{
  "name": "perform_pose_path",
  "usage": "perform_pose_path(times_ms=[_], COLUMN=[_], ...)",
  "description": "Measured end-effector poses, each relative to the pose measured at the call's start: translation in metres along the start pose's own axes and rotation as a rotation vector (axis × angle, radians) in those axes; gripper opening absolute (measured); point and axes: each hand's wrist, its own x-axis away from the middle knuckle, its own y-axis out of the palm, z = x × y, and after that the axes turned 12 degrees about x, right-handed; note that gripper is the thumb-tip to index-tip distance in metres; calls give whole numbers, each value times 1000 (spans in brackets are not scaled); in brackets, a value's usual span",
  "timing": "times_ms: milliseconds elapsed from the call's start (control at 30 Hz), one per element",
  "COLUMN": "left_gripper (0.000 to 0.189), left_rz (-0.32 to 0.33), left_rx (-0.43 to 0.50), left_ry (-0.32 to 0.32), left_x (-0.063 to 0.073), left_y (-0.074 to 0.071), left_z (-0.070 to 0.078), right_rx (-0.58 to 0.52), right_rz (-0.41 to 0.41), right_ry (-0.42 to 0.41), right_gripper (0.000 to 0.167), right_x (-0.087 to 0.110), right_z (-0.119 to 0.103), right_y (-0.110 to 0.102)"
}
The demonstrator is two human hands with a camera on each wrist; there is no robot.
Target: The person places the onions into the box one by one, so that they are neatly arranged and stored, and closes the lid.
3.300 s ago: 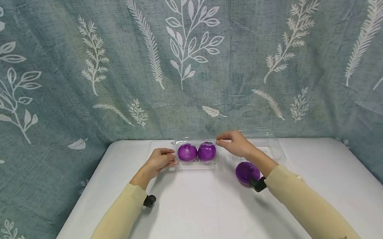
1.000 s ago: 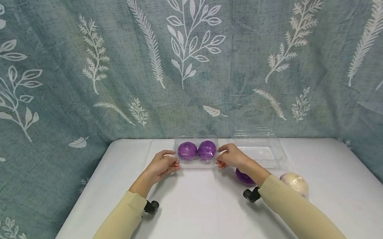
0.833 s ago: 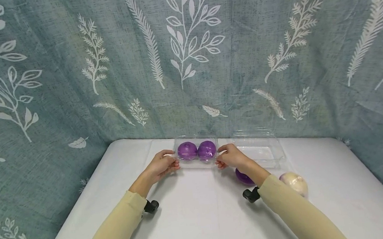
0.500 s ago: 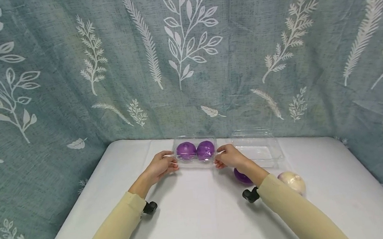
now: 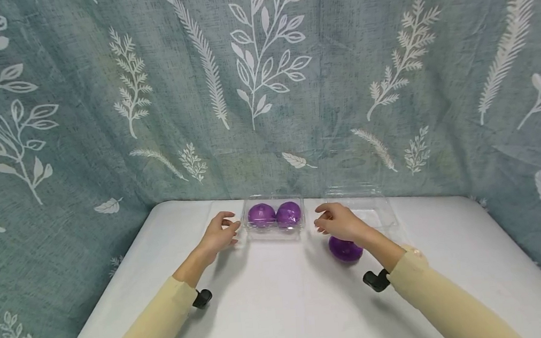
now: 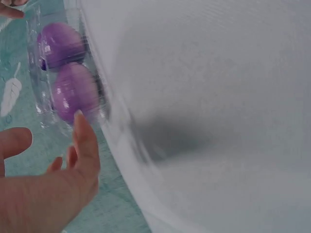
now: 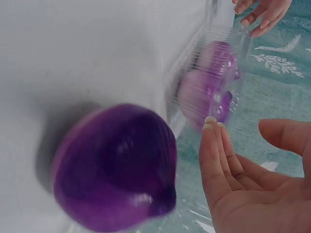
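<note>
Near the back edge of the table, a clear plastic box (image 5: 276,234) holds two purple turnips (image 5: 261,215) side by side, its clear lid lying over them. My left hand (image 5: 217,235) is just left of the box, fingers loosely spread and holding nothing. To the right of the box hovers my right hand (image 5: 340,222), its fingers extended with nothing in them. Below that hand a loose purple turnip (image 5: 345,249) sits on the table, large in the right wrist view with its nub showing. A cream-coloured turnip (image 5: 414,253) is mostly hidden behind my right sleeve.
A second clear plastic box (image 5: 373,216) stands open behind my right hand, its lid leaning back towards the patterned curtain (image 5: 269,153). The white table (image 5: 272,297) meets the curtain along its back and sides.
Both hands have let go of the ends of the box with two turnips and moved apart. Earlier, my right hand was above its right end; its lid has since come down.
</note>
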Motion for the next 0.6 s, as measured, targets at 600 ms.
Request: perform_pose_path(times_ms=[600], left_gripper=[45], left_rz=[-94], left_rx=[-298], left_ry=[356], left_x=[14], left_y=[40], left_z=[25], right_rx=[179], right_rz=[102], right_ry=[-192], right_gripper=[41], right_x=[64], right_z=[27], right_y=[-39])
